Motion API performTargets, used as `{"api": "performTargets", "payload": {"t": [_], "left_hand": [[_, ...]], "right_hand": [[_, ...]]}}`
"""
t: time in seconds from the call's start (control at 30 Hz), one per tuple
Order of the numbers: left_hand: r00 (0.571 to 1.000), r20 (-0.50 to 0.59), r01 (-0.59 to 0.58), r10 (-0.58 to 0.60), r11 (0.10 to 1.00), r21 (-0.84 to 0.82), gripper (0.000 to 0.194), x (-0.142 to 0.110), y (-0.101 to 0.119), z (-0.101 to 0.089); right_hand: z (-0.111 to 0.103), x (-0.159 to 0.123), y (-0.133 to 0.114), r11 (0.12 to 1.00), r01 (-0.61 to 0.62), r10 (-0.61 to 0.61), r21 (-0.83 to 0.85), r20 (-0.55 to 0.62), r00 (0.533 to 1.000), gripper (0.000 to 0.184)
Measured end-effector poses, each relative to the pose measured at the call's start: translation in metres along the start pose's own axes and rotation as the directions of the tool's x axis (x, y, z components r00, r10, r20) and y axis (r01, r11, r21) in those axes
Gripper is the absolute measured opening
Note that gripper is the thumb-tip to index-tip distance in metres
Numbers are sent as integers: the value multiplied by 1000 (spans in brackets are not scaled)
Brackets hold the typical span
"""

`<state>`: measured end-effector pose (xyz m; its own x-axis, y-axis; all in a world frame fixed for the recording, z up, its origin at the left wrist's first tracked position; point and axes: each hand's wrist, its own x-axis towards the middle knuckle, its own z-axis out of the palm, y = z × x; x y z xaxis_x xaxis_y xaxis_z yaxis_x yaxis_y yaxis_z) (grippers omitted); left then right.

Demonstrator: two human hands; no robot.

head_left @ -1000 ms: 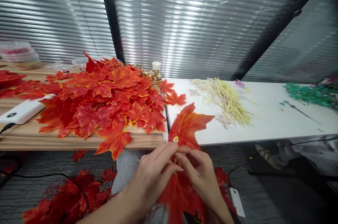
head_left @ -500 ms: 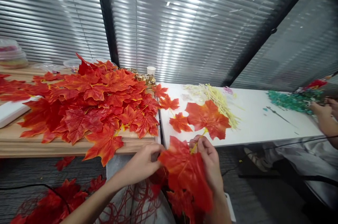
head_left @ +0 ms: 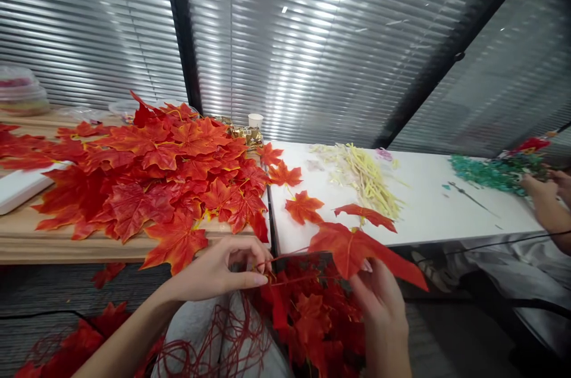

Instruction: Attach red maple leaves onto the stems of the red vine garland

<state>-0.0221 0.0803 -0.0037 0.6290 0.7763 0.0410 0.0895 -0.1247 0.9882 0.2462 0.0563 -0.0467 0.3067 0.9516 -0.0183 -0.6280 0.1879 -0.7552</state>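
My left hand [head_left: 225, 268] is closed with thumb and fingertips pinching a thin red string [head_left: 289, 255], which stretches rightward toward the leaves. My right hand [head_left: 382, 301], slightly blurred, is closed behind an artificial red maple leaf [head_left: 348, 247] and grips its sprig; the exact grip is hidden by the leaf. A second leaf [head_left: 368, 216] of that sprig stands just above. Below and between my hands hangs a cluster of red maple leaves [head_left: 312, 315]. Loose red string [head_left: 218, 339] lies tangled over my grey-clad lap.
A big heap of maple leaves [head_left: 156, 170] covers the wooden table [head_left: 134, 252]. On the white table [head_left: 423, 188] lie yellow paper strips [head_left: 372, 182], scissors [head_left: 468, 194] and green tinsel [head_left: 482, 173]. Another person's hands [head_left: 542, 188] work at far right. More leaves [head_left: 80, 342] lie on the floor.
My hands have moved apart, with red string now drawn out between them. My right hand has shifted right and down, and the leaf sprig has tilted flat.
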Motion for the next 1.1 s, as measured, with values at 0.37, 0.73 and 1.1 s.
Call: {"api": "performTargets", "payload": {"t": [0.37, 0.73, 1.1], "left_hand": [[972, -188, -34, 142, 873, 486, 10, 3, -11, 6], [938, -235, -94, 256, 838, 538, 13, 3, -9, 18], [962, -241, -8, 125, 901, 434, 22, 0, -14, 18]], "right_hand": [[12, -4, -35, 907, -203, 219, 369, 0, 976, 25], [20, -16, -38, 913, -2, 114, 408, -251, 961, 33], [27, -14, -34, 922, 54, 98, 383, -366, 925, 41]]}}
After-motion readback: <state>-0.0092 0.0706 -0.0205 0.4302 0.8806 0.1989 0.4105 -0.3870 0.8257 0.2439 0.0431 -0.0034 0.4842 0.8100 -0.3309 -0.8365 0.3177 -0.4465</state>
